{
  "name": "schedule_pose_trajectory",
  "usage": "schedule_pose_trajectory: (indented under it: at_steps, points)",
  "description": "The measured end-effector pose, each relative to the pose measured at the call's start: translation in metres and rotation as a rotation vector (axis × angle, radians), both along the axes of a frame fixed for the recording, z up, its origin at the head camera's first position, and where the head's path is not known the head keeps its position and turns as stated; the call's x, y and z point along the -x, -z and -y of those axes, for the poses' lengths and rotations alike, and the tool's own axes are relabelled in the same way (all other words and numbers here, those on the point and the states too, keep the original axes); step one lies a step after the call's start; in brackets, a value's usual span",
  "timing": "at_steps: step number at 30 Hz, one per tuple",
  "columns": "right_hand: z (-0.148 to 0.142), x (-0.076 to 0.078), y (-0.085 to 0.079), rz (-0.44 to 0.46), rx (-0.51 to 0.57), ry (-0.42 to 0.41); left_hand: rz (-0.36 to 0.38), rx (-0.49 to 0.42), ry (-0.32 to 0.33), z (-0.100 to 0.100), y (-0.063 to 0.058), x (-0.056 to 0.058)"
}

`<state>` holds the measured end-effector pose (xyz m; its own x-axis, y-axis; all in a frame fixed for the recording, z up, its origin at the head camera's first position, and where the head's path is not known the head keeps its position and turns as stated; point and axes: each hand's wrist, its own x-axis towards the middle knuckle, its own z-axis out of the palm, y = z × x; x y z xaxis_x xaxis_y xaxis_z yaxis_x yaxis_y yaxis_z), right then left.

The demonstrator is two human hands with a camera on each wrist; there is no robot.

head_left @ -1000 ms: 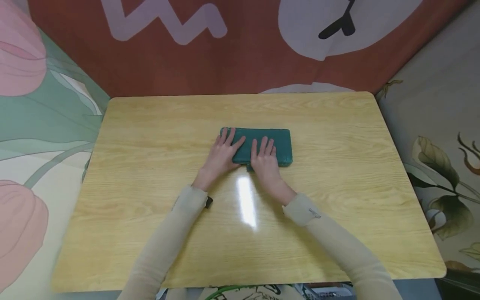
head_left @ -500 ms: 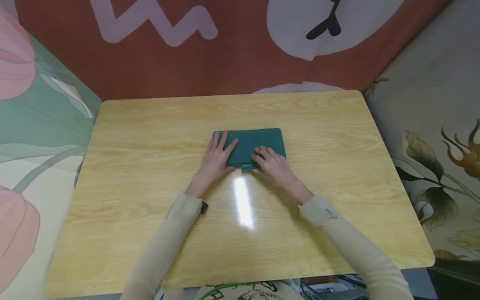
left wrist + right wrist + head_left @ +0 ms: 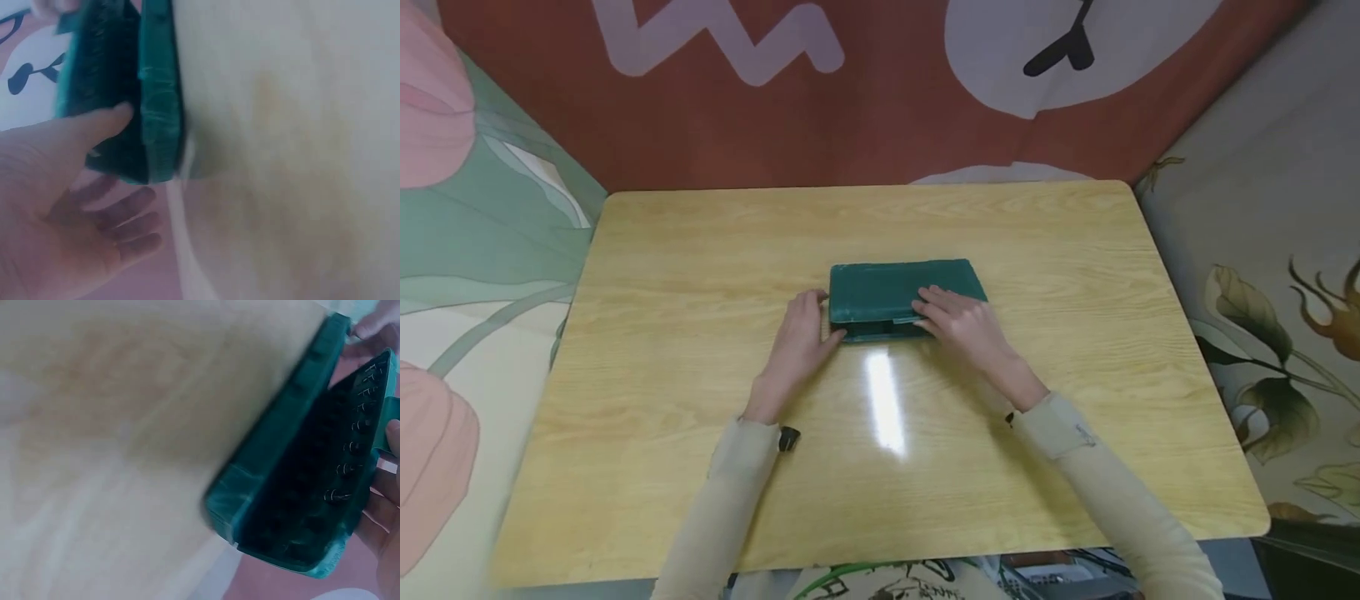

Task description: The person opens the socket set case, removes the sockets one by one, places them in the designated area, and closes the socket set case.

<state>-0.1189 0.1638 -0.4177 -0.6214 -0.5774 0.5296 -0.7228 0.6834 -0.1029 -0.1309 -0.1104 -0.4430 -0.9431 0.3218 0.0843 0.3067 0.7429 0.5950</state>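
A teal hinged case lies on the table with its lid partly raised along the near side. The right hand grips the lid's front edge, its fingers over the top and the thumb at the closing tab. Inside the lid, a row of small shiny metal pieces shows in the right wrist view; the rest of the interior is dark. At the case's left end, the left hand has its thumb by the opening and its fingers loosely extended behind that end.
The wood-grain table has a bright light reflection in front of the case. A reddish patterned wall covering rises behind it. Floral coverings flank both sides. Long light sleeves reach across the near table edge.
The right hand has gone from resting flat on the case to gripping the lid's edge, and the lid has lifted. The left hand has slid off the top to the left end.
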Motion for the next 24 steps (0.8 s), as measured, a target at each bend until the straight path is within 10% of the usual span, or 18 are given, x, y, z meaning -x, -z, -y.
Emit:
schedule_pose_trajectory:
  at_steps: [12, 24]
  points:
    - [-0.006, 0.02, -0.028, 0.062, 0.199, 0.006, -0.024, 0.056, 0.055, -0.008, 0.002, -0.008]
    - [-0.02, 0.09, -0.057, 0.561, 0.224, 0.006, -0.012, 0.148, 0.145, -0.018, -0.002, -0.022]
